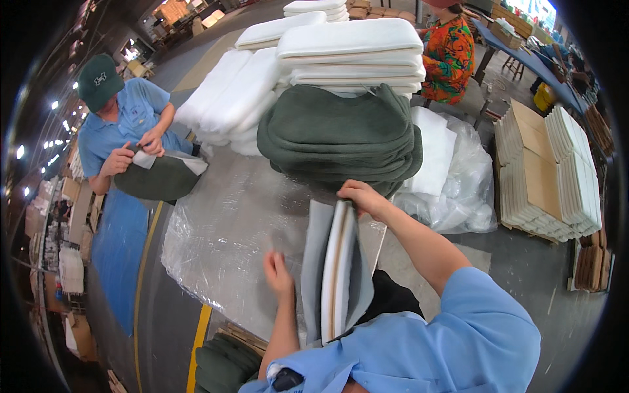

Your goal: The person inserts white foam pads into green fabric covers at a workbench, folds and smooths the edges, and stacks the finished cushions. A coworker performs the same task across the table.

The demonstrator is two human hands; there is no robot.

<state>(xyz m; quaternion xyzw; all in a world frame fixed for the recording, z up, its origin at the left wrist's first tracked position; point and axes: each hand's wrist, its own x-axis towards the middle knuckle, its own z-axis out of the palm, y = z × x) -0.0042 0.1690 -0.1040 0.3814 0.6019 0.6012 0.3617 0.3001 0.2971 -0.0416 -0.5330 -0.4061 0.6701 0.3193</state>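
Logo point(100, 79) marks green cap point(103, 93); right fingers point(349, 190) pinch cover point(362, 272), left fingers point(268, 263) too blurred to tell.

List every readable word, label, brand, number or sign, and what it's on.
Green cap: pale emblem, no readable words.
Co-worker's blue shirt: chest marking, too small to read.
White pad in hand: no text visible.
No other readable text.

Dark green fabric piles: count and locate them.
2: a dark green pile on the plastic-covered grey table, another pile at the picture's lower edge, left of centre. Others may be hidden.
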